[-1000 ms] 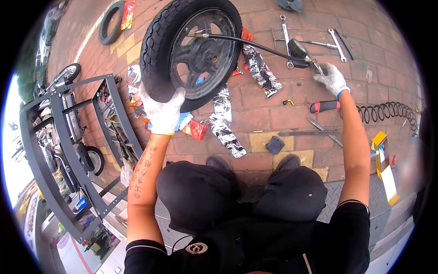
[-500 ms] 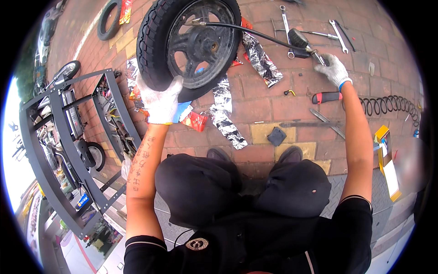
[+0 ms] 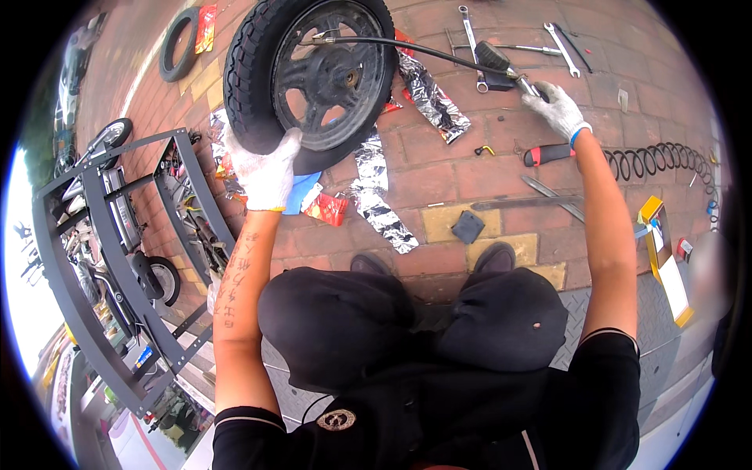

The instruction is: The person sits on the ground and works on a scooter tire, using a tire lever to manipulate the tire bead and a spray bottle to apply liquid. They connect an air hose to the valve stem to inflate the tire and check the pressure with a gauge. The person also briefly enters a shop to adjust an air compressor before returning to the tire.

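Observation:
A scooter wheel [image 3: 317, 129] with a black knobbly tyre [image 3: 244, 94] stands tilted on the paving in front of me. My left hand [image 3: 262, 168], in a white glove, grips the tyre's near lower edge, thumb toward the rim. In my gloved right hand [image 3: 560, 111] is the metal handle of a tyre inflator [image 3: 513, 74] with a dark round gauge [image 3: 492, 56]. Its black hose [image 3: 423, 48] runs left across the wheel to a metal end [image 3: 323, 37] at the rim; whether that sits on the valve, I cannot tell.
Around lie wrenches [image 3: 564, 51], a red-black handled tool [image 3: 548, 154], flat metal levers [image 3: 552, 197], a coiled air hose [image 3: 658, 160] and crumpled foil wrappers [image 3: 384, 211]. A yellow box [image 3: 662, 262] is at right, a loose tyre [image 3: 178, 45] far left, a dark metal frame [image 3: 102, 235] at left.
The whole view has shifted slightly, so the wheel and tools appear a little further left. Both hands keep the same holds on the tyre and the inflator.

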Demonstrator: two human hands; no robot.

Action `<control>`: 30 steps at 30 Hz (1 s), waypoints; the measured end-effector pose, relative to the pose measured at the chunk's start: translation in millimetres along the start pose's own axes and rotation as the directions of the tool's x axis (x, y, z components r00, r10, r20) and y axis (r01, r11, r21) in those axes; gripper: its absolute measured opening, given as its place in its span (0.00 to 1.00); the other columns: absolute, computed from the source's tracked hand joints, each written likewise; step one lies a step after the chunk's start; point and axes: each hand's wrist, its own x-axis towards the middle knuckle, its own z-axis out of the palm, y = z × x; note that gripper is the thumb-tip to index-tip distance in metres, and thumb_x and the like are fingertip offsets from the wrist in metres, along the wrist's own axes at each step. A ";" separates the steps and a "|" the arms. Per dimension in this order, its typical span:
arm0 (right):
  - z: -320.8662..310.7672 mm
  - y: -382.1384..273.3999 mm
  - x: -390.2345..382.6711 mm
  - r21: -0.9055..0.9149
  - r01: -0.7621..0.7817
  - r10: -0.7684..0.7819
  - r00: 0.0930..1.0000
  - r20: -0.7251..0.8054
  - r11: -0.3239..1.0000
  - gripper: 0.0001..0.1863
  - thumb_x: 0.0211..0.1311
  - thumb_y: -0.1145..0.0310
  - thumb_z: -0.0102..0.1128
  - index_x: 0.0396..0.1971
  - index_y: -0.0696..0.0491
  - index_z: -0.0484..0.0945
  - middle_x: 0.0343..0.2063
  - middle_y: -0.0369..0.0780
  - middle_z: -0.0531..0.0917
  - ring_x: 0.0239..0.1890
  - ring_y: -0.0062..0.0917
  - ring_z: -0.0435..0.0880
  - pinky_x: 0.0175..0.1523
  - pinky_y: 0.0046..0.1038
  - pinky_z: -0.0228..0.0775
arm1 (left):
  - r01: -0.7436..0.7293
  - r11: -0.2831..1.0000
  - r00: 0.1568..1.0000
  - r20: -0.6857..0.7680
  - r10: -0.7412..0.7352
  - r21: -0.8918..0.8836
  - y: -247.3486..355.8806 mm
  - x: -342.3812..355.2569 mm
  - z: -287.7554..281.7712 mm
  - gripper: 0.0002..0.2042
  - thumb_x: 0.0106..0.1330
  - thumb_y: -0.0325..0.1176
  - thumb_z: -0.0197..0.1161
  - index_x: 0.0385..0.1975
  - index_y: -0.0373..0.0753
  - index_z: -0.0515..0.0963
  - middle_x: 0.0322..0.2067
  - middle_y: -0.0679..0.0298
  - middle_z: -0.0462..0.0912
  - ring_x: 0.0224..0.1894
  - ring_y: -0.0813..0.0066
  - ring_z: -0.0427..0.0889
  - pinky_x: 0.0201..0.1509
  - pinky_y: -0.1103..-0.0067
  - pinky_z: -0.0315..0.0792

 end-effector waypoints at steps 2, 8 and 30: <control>-3.7 -0.4 0.1 0.074 -0.006 0.003 0.999 0.036 0.997 0.42 0.62 0.38 0.66 0.65 0.56 0.77 0.60 0.51 0.82 0.63 0.43 0.80 0.68 0.38 0.69 | 0.001 0.999 1.000 0.013 -0.002 0.044 1.7 -1.0 -1.9 0.47 0.50 0.31 0.83 0.69 0.27 0.60 0.59 0.54 0.79 0.59 0.65 0.79 0.67 0.70 0.72; -9.0 -7.0 -4.5 0.155 -0.014 0.007 0.999 0.044 0.988 0.36 0.63 0.44 0.69 0.62 0.56 0.80 0.57 0.50 0.85 0.62 0.42 0.82 0.67 0.37 0.71 | -0.059 0.988 0.998 -0.020 0.062 0.143 -6.1 -0.7 -2.5 0.47 0.52 0.33 0.82 0.70 0.26 0.61 0.58 0.53 0.79 0.59 0.62 0.79 0.68 0.69 0.71; -13.2 -21.5 2.7 0.124 -0.156 0.134 0.976 0.173 0.980 0.42 0.57 0.36 0.69 0.61 0.55 0.80 0.54 0.52 0.85 0.58 0.45 0.83 0.65 0.39 0.72 | -0.008 0.982 0.999 -0.032 0.002 -0.189 -8.0 -10.6 0.9 0.46 0.52 0.22 0.82 0.71 0.27 0.61 0.62 0.54 0.78 0.61 0.65 0.78 0.69 0.71 0.72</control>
